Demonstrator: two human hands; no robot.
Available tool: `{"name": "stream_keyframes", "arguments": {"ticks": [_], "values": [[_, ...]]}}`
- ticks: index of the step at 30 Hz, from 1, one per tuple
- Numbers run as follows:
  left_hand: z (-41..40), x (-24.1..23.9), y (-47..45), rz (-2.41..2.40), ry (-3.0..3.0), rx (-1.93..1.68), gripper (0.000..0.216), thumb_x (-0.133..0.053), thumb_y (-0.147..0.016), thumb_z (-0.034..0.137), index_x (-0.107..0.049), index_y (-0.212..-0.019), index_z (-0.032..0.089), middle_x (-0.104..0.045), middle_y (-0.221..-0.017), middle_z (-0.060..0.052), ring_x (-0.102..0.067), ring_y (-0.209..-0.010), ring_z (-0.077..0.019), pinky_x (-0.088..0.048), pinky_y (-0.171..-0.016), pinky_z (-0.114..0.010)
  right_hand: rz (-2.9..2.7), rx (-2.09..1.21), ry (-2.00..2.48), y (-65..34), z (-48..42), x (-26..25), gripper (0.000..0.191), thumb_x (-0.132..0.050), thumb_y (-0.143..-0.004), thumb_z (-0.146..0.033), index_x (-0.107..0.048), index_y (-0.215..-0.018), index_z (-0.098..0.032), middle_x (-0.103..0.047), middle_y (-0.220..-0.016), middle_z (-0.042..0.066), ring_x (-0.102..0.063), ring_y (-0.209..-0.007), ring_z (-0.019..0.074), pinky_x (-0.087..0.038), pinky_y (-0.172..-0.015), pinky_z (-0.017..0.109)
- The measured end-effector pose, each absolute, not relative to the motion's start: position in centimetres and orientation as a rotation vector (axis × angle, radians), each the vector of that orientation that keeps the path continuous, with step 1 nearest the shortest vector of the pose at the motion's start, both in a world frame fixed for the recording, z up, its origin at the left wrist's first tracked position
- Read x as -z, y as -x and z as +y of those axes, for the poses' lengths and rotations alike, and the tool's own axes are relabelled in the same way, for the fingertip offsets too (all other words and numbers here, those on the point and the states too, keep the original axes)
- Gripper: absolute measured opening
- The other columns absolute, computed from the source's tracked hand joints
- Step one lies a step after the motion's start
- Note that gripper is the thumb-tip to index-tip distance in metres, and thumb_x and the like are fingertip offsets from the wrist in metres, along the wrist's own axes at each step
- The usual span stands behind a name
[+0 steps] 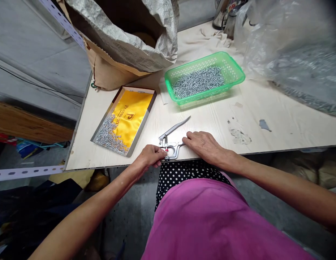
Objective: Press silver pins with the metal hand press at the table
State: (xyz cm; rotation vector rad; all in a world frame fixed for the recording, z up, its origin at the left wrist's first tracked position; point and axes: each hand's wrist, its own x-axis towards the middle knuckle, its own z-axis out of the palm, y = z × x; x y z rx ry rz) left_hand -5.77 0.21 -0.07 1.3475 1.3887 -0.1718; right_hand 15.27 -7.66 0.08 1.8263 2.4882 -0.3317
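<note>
A pair of grey snap-fastener pliers [175,151] lies at the table's front edge, its handles apart. One handle angles up and away from me; a spring and a small red part show near the jaws. My left hand [153,156] is closed in a pinch at the jaw end, by the red part. What its fingertips hold is too small and covered to make out. The fingers of my right hand [203,144] curl over the end of the lower handle, and that hand rests on the tabletop.
Left of the pliers, a shallow box [141,131] with yellow cloth holds many small silvery metal pieces. Similar pieces fill a green basket [206,97] farther back. An open woven sack [124,54] stands behind the box. A clear plastic bag [300,68] sits at right.
</note>
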Motion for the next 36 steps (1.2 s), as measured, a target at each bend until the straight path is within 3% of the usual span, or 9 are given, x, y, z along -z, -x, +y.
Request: {"name": "stream_keyframes", "arguments": {"ticks": [7,11,14,20,28,31,36], "values": [[0.2,-0.6,5.1,1.380,-1.246,0.217,0.024,-0.066,-0.079,0.026,-0.054,-0.060,0.016,-0.049,-0.043,0.006,-0.047,-0.036,-0.0058,-0.036,-0.038,-0.016,2.548,0.333,-1.849,-16.0,-8.3,0.9,0.018,-0.043,-0.092,-0.008,-0.057,-0.099,-0.017,-0.059,-0.096,0.008,-0.049,-0.072,0.0169,-0.024,-0.060,0.032],[0.1,-0.9,4.9,1.402,-1.257,0.211,0.021,-0.064,-0.080,0.025,-0.055,-0.062,0.016,-0.051,-0.043,0.005,-0.050,-0.037,-0.0075,-0.038,-0.039,-0.018,2.558,0.375,-1.979,-16.8,-7.2,0.6,0.023,-0.044,-0.097,-0.020,-0.052,-0.118,-0.017,-0.056,-0.109,0.010,-0.051,-0.078,0.0177,-0.026,-0.059,0.030],[0.0,-1.1,4.8,1.411,-1.273,0.222,0.020,-0.063,-0.080,0.024,-0.055,-0.064,0.016,-0.051,-0.043,0.005,-0.050,-0.037,-0.0076,-0.038,-0.039,-0.017,2.496,0.244,-2.066,-17.2,-5.2,0.4,0.032,-0.045,-0.095,-0.015,-0.048,-0.126,-0.015,-0.054,-0.115,0.014,-0.051,-0.089,0.0226,-0.030,-0.064,0.031],[0.0,-1.3,4.5,1.411,-1.276,0.239,0.021,-0.063,-0.080,0.024,-0.054,-0.064,0.015,-0.051,-0.043,0.006,-0.050,-0.037,-0.0071,-0.038,-0.039,-0.016,2.547,0.096,-1.857,-18.1,-1.1,1.1,0.024,-0.040,-0.094,-0.011,-0.063,-0.094,-0.016,-0.061,-0.100,0.013,-0.046,-0.098,0.0271,-0.031,-0.075,0.037],[0.1,-1.3,4.4,1.419,-1.240,0.266,0.024,-0.068,-0.078,0.029,-0.053,-0.064,0.016,-0.052,-0.043,0.006,-0.050,-0.037,-0.0071,-0.038,-0.040,-0.016,2.600,-0.016,-1.751,-18.5,-0.2,1.3,0.024,-0.042,-0.096,-0.012,-0.065,-0.093,-0.015,-0.064,-0.096,0.010,-0.044,-0.100,0.0250,-0.025,-0.077,0.036],[0.0,-1.4,4.4,1.408,-1.235,0.272,0.026,-0.068,-0.077,0.031,-0.052,-0.063,0.016,-0.053,-0.042,0.004,-0.049,-0.036,-0.0074,-0.037,-0.040,-0.017,2.620,0.029,-1.748,-18.8,-0.9,1.3,0.020,-0.050,-0.096,-0.029,-0.065,-0.095,-0.015,-0.063,-0.100,0.010,-0.045,-0.099,0.0255,-0.026,-0.076,0.036],[0.0,-1.5,4.3,1.408,-1.221,0.262,0.020,-0.064,-0.080,0.027,-0.055,-0.067,0.016,-0.052,-0.043,0.005,-0.049,-0.038,-0.0080,-0.037,-0.040,-0.017,2.720,0.130,-1.694,-19.4,-3.1,1.5,0.070,-0.057,-0.077,-0.074,-0.060,-0.111,-0.013,-0.060,-0.108,0.013,-0.046,-0.094,0.0277,-0.029,-0.078,0.036]]}}
